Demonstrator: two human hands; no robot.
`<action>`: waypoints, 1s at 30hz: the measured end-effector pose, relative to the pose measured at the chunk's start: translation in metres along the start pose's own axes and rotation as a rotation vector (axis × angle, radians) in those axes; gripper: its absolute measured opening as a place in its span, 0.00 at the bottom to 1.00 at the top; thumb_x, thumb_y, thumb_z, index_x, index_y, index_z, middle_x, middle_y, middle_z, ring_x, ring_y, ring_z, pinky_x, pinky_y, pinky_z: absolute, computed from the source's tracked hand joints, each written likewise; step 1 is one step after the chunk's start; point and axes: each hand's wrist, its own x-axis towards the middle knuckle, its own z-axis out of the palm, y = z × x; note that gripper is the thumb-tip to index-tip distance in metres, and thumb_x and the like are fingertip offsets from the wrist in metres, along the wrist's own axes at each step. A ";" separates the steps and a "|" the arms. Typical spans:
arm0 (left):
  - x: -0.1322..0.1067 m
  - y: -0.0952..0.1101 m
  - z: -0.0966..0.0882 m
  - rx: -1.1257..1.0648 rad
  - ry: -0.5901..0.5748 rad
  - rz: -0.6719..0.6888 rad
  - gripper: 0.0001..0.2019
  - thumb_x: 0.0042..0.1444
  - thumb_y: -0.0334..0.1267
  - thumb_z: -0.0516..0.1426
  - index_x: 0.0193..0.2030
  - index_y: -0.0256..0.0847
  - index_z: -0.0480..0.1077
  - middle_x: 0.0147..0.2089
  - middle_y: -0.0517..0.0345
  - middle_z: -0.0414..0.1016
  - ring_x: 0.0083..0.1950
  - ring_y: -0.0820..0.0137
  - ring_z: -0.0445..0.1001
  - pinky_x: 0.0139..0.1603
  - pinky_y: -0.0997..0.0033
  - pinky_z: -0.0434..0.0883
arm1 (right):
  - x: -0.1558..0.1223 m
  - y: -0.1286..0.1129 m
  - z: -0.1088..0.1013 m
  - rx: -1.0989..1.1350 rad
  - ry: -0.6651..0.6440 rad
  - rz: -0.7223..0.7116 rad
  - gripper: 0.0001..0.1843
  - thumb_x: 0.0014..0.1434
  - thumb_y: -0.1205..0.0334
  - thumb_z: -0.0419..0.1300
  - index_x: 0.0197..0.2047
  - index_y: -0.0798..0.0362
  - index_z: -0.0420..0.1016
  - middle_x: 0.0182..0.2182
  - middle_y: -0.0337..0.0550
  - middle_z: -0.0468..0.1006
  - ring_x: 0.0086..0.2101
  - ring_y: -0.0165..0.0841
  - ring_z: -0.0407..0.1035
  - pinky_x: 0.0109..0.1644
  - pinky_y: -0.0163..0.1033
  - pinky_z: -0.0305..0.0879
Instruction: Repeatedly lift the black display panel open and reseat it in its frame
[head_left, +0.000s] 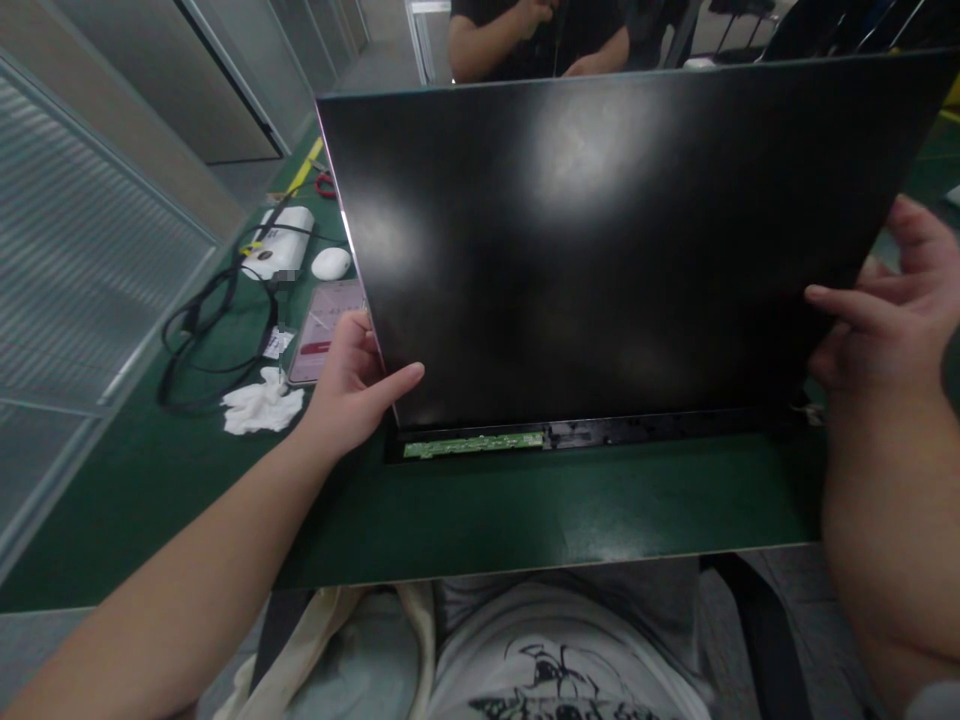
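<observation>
A large black display panel (600, 250) stands tilted up in front of me, its lower edge by a dark frame strip (637, 432) on the table. Along that edge at the left, a narrow green circuit board (472, 445) shows. My left hand (360, 380) grips the panel's lower left side, thumb on the front and fingers behind. At the right side, my right hand (892, 300) holds the panel's edge with a finger pressed on its front. Whatever lies behind the panel is hidden.
Left of the panel on the green table (555, 510) lie a phone (319, 335), a white rounded object (331, 264), a white box (279, 243), black cables (214, 390), crumpled tissue (262, 402) and red-handled scissors (325, 185). Another person (540, 40) is across the table.
</observation>
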 end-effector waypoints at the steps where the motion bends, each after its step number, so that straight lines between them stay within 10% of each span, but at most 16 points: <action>1: 0.000 0.000 0.000 0.002 0.005 -0.009 0.25 0.57 0.41 0.75 0.51 0.47 0.66 0.47 0.59 0.83 0.46 0.60 0.84 0.45 0.58 0.82 | 0.000 0.004 -0.003 0.000 0.016 0.000 0.46 0.31 0.39 0.84 0.55 0.40 0.82 0.57 0.47 0.83 0.64 0.66 0.72 0.62 0.85 0.64; 30: 0.000 0.001 0.002 -0.081 0.012 -0.049 0.23 0.58 0.36 0.75 0.52 0.47 0.68 0.50 0.61 0.84 0.51 0.64 0.82 0.51 0.62 0.81 | -0.002 -0.021 -0.005 0.000 -0.047 0.311 0.44 0.31 0.67 0.81 0.56 0.41 0.84 0.63 0.45 0.81 0.67 0.62 0.70 0.71 0.80 0.62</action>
